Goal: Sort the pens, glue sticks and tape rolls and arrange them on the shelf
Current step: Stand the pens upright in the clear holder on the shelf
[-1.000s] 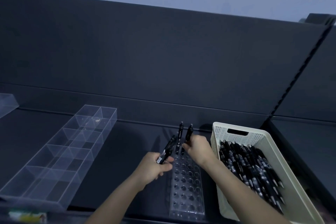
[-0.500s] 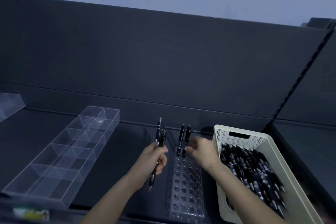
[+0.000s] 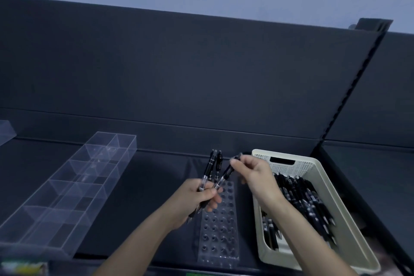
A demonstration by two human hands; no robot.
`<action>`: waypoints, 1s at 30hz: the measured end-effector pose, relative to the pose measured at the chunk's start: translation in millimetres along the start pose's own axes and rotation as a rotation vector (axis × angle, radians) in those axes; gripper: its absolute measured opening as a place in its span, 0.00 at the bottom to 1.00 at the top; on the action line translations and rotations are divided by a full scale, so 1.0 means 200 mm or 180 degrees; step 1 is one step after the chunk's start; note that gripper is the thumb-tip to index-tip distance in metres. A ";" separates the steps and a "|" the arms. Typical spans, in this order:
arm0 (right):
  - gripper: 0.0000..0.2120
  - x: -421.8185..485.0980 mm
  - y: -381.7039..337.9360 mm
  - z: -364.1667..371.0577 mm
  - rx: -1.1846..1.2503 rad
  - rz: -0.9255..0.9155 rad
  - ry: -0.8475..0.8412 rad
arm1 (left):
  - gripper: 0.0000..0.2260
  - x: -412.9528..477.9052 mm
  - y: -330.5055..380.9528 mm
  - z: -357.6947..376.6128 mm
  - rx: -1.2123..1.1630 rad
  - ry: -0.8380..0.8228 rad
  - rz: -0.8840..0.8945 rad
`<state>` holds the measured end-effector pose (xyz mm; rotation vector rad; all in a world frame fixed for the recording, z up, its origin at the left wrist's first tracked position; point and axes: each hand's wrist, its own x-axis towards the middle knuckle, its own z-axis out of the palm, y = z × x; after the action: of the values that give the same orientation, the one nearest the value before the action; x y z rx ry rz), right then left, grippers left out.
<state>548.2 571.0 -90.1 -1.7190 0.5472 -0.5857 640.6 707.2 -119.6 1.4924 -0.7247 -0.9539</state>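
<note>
My left hand (image 3: pixel 201 197) grips a small bunch of black pens (image 3: pixel 209 169) that point up, just left of the clear pen holder (image 3: pixel 220 228) with its rows of holes. My right hand (image 3: pixel 254 176) pinches the upper end of one slanted pen (image 3: pixel 225 176); the pen's lower end reaches the left hand's fingers. Another pen (image 3: pixel 219 162) stands upright at the holder's far end; I cannot tell whether it sits in a hole. A cream basket (image 3: pixel 327 177) on the right holds several black pens (image 3: pixel 307 206).
A clear divided tray (image 3: pixel 74 188) lies on the dark shelf (image 3: pixel 156 186) at the left. Part of another clear box (image 3: pixel 6 130) shows at the far left edge. A blurred green and yellow item (image 3: pixel 22 268) sits at the bottom left. A dark back panel rises behind.
My left hand has moved right with its pens, up to the holder. My right hand has risen and now pinches a pen that slants between both hands.
</note>
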 end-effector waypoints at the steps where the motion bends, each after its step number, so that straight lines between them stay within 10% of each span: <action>1: 0.16 0.00 0.01 -0.01 -0.0015 0.0045 -0.0035 | 0.08 0.00 -0.01 0.00 0.0001 0.0044 -0.0016; 5: 0.12 -0.03 0.04 0.03 -0.0506 0.0275 -0.0360 | 0.08 0.01 -0.05 0.03 -0.0060 0.0149 -0.0080; 12: 0.06 0.12 0.08 -0.06 -0.1055 -0.0001 0.0604 | 0.09 0.02 -0.18 -0.09 0.1144 0.0630 0.0005; 30: 0.14 0.16 0.20 0.09 -0.2552 -0.0025 -0.0044 | 0.12 0.09 -0.26 -0.08 0.1003 0.0493 -0.0107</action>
<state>581.3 555.7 -128.7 -2.4722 0.8356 -0.3725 659.5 706.1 -173.5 1.8369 -0.7636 -0.7625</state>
